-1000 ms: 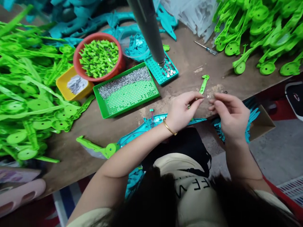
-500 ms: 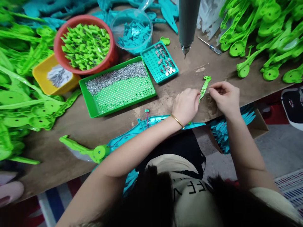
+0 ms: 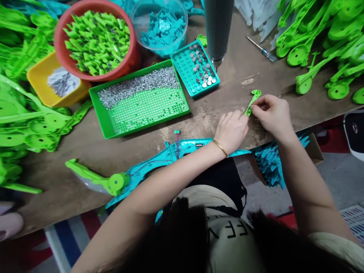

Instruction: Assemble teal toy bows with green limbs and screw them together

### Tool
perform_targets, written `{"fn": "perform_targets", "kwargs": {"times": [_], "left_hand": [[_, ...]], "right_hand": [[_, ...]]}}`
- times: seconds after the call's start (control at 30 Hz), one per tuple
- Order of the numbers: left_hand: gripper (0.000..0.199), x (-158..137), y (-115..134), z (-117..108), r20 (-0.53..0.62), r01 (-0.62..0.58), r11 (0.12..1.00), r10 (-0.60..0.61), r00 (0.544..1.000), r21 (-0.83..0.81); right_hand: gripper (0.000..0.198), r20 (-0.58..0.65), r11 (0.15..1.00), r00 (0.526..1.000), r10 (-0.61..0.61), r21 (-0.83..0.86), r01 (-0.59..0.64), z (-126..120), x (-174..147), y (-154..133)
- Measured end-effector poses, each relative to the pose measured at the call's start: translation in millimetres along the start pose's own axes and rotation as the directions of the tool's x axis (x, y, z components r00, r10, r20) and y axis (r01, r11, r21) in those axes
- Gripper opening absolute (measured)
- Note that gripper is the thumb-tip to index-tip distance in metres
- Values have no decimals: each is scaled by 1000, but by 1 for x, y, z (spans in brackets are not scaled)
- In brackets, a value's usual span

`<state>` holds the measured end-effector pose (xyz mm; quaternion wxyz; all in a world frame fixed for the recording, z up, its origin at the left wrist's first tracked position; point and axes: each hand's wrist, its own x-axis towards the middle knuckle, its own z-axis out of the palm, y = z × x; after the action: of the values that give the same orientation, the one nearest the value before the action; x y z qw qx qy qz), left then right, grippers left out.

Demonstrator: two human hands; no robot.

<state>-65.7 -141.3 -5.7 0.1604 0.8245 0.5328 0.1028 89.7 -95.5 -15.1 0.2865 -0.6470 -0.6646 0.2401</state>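
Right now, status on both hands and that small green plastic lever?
Left hand and right hand both pinch the small green plastic lever on the worn wooden bench. Grey hanging driver hangs just behind.

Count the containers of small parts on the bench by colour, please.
Green tray: 1
Teal tray: 1
Red bowl: 1
Yellow tub: 1
Clear tub: 1
Total: 5

bright green small plastic piece (image 3: 251, 99) on a worn brown table (image 3: 227, 87); green tray (image 3: 99, 110) of silvery pins, teal tray (image 3: 184, 72), red bowl (image 3: 61, 45), yellow tub (image 3: 36, 81), teal toy shell (image 3: 159, 161), gold bangle (image 3: 220, 147), striped red, white and blue mat (image 3: 61, 237).
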Motion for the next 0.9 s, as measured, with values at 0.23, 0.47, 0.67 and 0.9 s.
{"fn": "perform_targets", "kwargs": {"times": [0.23,0.47,0.67,0.9], "left_hand": [[25,1,1,3,17,20,999,-19,1000,-27],[25,2,1,3,25,61,996,-60,998,-58],[26,3,1,1,37,73,995,-70,997,-65],[21,-1,-7,-9,26,77,955,-73,997,-285]], "right_hand": [[14,221,889,952,-210,-363,281,-13,-2,-11],[32,207,792,928,-310,-484,372,-10,-32,-5],[36,168,813,935,-312,-463,354,-4,-36,10],[37,118,887,919,-376,-242,394,-9,-44,10]]}}
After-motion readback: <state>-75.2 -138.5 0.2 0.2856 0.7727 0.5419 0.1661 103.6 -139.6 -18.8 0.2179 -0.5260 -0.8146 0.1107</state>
